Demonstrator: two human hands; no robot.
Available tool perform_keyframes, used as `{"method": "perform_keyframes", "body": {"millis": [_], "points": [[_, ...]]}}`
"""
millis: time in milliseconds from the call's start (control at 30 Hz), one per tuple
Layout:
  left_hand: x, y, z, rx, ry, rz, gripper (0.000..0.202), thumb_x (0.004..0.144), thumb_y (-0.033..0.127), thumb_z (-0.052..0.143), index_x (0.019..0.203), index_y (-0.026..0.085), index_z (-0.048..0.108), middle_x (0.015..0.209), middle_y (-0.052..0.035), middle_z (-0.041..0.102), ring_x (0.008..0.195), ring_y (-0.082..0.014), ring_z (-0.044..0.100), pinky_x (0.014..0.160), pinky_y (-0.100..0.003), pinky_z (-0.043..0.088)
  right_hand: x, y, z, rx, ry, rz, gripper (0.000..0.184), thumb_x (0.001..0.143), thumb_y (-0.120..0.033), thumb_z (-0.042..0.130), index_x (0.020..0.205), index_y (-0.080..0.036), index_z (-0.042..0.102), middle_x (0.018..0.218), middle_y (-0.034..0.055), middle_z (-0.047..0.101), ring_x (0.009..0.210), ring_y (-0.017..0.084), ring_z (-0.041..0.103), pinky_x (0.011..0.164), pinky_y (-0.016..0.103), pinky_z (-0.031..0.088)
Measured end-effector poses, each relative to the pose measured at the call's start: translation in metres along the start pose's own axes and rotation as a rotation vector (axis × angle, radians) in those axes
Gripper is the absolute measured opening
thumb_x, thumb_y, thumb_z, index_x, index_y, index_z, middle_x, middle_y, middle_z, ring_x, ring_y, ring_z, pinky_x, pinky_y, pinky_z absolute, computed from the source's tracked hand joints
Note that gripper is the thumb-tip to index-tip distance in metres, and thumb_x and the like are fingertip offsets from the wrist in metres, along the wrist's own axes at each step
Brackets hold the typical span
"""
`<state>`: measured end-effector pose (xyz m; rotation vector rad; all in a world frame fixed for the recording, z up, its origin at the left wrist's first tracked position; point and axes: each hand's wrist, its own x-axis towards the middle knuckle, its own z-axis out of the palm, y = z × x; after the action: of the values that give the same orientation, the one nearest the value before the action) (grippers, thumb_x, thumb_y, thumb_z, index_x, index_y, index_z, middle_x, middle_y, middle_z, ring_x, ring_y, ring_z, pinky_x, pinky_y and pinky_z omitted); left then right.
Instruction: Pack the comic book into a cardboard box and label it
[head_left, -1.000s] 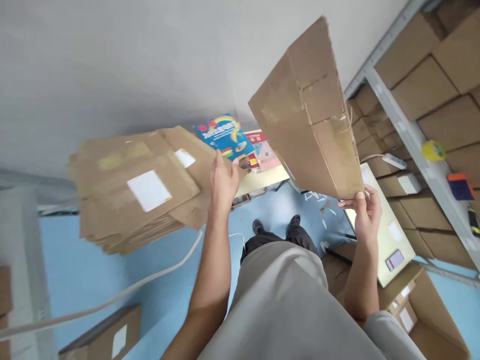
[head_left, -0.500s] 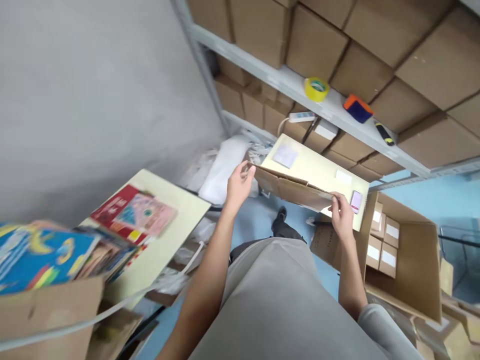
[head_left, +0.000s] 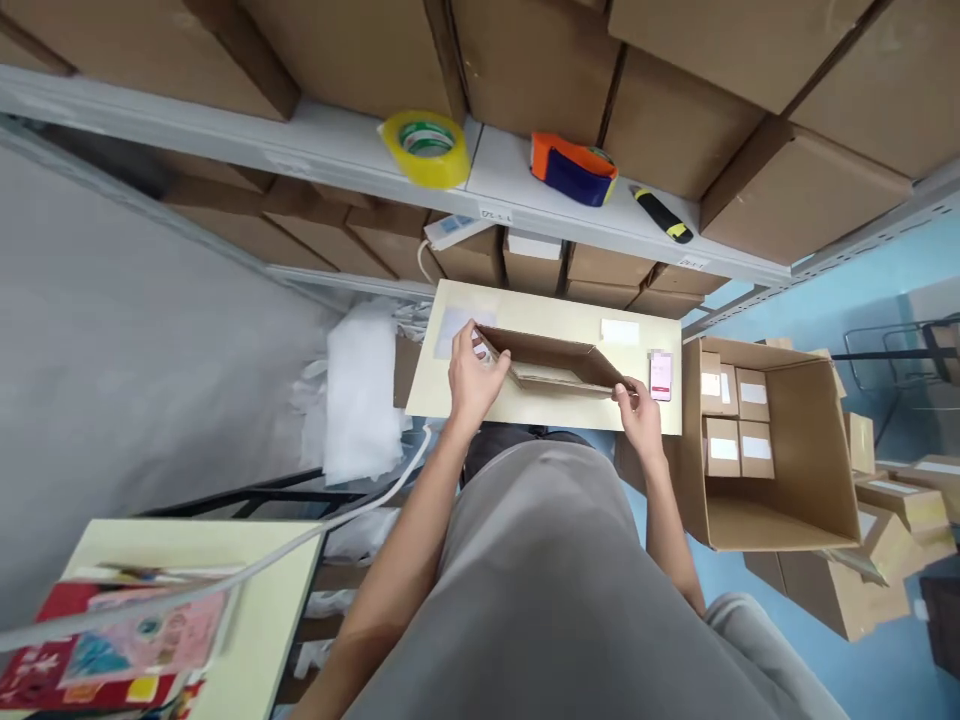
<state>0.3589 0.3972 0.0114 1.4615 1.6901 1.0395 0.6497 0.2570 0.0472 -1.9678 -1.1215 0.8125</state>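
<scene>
Cardboard carton [head_left: 536, 348], partly unfolded into a skewed, shallow shape, is held just over the cream table [head_left: 525, 305] in my feed; its long mouth faces me, and I see only a pale strip inside. My left hand [head_left: 475, 375] grips its left end, thumb and fingers bent around the edge. My right hand [head_left: 640, 415] pinches the right corner, thumb over the near side, little gap between the fingers. Just beyond that hand lie a lit phone [head_left: 661, 376] and a white paper slip [head_left: 619, 331].

Right of the table I see a large box [head_left: 806, 430], its mouth towards me, with small labelled boxes [head_left: 739, 415] stacked along the side nearest the table. Ahead, closed cartons [head_left: 536, 70] fill the shelf rack [head_left: 300, 150]; a yellow tape roll [head_left: 427, 148] and a black-and-yellow cutter [head_left: 662, 213] lie along its edge.
</scene>
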Motion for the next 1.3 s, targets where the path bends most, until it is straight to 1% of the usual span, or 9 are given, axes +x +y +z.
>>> {"method": "perform_keyframes", "body": {"millis": [100, 200, 333, 500, 800, 967, 1067, 1200, 1300], "points": [[0.005, 0.003, 0.012, 0.001, -0.086, 0.058, 0.093, 0.084, 0.017, 0.077, 0.173, 0.02, 0.05, 0.169, -0.0199, 0.061, 0.141, -0.0341, 0.073, 0.118, -0.049, 0.066, 0.009, -0.005, -0.002, -0.079, 0.052, 0.11, 0.075, 0.107, -0.084, 0.046, 0.126, -0.018, 0.078, 0.106, 0.0144, 0.088, 0.088, 0.031, 0.085, 0.081, 0.04, 0.064], [-0.003, 0.005, 0.016, -0.024, -0.17, 0.065, 0.1, 0.084, 0.014, 0.072, 0.178, 0.021, 0.042, 0.176, -0.0191, 0.057, 0.144, -0.0324, 0.072, 0.122, -0.048, 0.065, 0.018, -0.013, -0.013, -0.318, 0.018, 0.157, 0.061, 0.112, -0.072, 0.048, 0.117, -0.022, 0.083, 0.107, 0.0121, 0.088, 0.072, 0.027, 0.08, 0.073, 0.037, 0.056], [-0.026, 0.007, 0.011, 0.035, -0.136, 0.004, 0.075, 0.09, 0.021, 0.073, 0.163, 0.017, 0.058, 0.159, -0.0205, 0.068, 0.129, -0.0301, 0.079, 0.109, -0.046, 0.071, 0.031, -0.017, -0.026, -0.586, -0.012, 0.124, 0.042, 0.113, -0.055, 0.058, 0.11, -0.025, 0.087, 0.098, 0.0123, 0.086, 0.079, 0.029, 0.076, 0.072, 0.035, 0.046], [-0.042, 0.017, -0.005, 0.15, -0.146, 0.023, 0.039, 0.097, 0.025, 0.067, 0.134, 0.02, 0.075, 0.129, -0.0131, 0.078, 0.099, -0.0255, 0.082, 0.09, -0.041, 0.073, 0.041, -0.016, -0.021, -0.559, 0.052, 0.0, 0.041, 0.114, -0.051, 0.058, 0.105, -0.023, 0.087, 0.089, 0.0115, 0.083, 0.07, 0.024, 0.067, 0.068, 0.033, 0.036], [-0.044, 0.041, -0.007, 0.197, -0.306, 0.18, 0.042, 0.104, 0.023, 0.061, 0.141, 0.025, 0.08, 0.134, -0.0099, 0.08, 0.119, -0.0283, 0.082, 0.108, -0.04, 0.067, 0.045, -0.028, -0.004, -0.591, 0.043, 0.012, 0.036, 0.114, -0.044, 0.055, 0.107, -0.019, 0.08, 0.093, 0.011, 0.08, 0.069, 0.021, 0.064, 0.068, 0.032, 0.036], [-0.055, 0.037, 0.002, 0.195, -0.369, 0.204, 0.04, 0.108, 0.029, 0.062, 0.144, 0.025, 0.079, 0.14, -0.0115, 0.079, 0.124, -0.0298, 0.081, 0.113, -0.044, 0.066, 0.034, -0.016, 0.001, -0.556, -0.045, -0.088, 0.048, 0.116, -0.056, 0.052, 0.122, -0.019, 0.081, 0.119, 0.0167, 0.078, 0.091, 0.029, 0.075, 0.074, 0.037, 0.053], [-0.062, 0.025, 0.006, 0.198, -0.448, 0.231, 0.04, 0.111, 0.038, 0.062, 0.145, 0.026, 0.079, 0.15, -0.012, 0.078, 0.146, -0.035, 0.071, 0.129, -0.053, 0.057, 0.027, -0.005, -0.002, -0.473, -0.129, -0.172, 0.056, 0.114, -0.066, 0.056, 0.139, -0.022, 0.079, 0.141, 0.0218, 0.072, 0.125, 0.039, 0.074, 0.097, 0.05, 0.064], [-0.067, 0.009, 0.009, 0.212, -0.586, 0.222, 0.053, 0.112, 0.051, 0.061, 0.154, 0.022, 0.074, 0.177, -0.0125, 0.059, 0.172, -0.0386, 0.044, 0.144, -0.061, 0.038, 0.021, 0.009, -0.019, -0.365, -0.347, -0.208, 0.087, 0.093, -0.08, 0.083, 0.16, -0.026, 0.069, 0.178, 0.0211, 0.05, 0.165, 0.046, 0.051, 0.132, 0.065, 0.052], [-0.066, 0.004, 0.013, 0.192, -0.602, 0.209, 0.059, 0.115, 0.056, 0.054, 0.159, 0.02, 0.069, 0.179, -0.0144, 0.056, 0.171, -0.0376, 0.045, 0.145, -0.059, 0.035, 0.024, 0.016, -0.031, -0.284, -0.428, -0.165, 0.093, 0.085, -0.084, 0.089, 0.159, -0.03, 0.071, 0.187, 0.0157, 0.042, 0.172, 0.045, 0.043, 0.138, 0.065, 0.045]]}}
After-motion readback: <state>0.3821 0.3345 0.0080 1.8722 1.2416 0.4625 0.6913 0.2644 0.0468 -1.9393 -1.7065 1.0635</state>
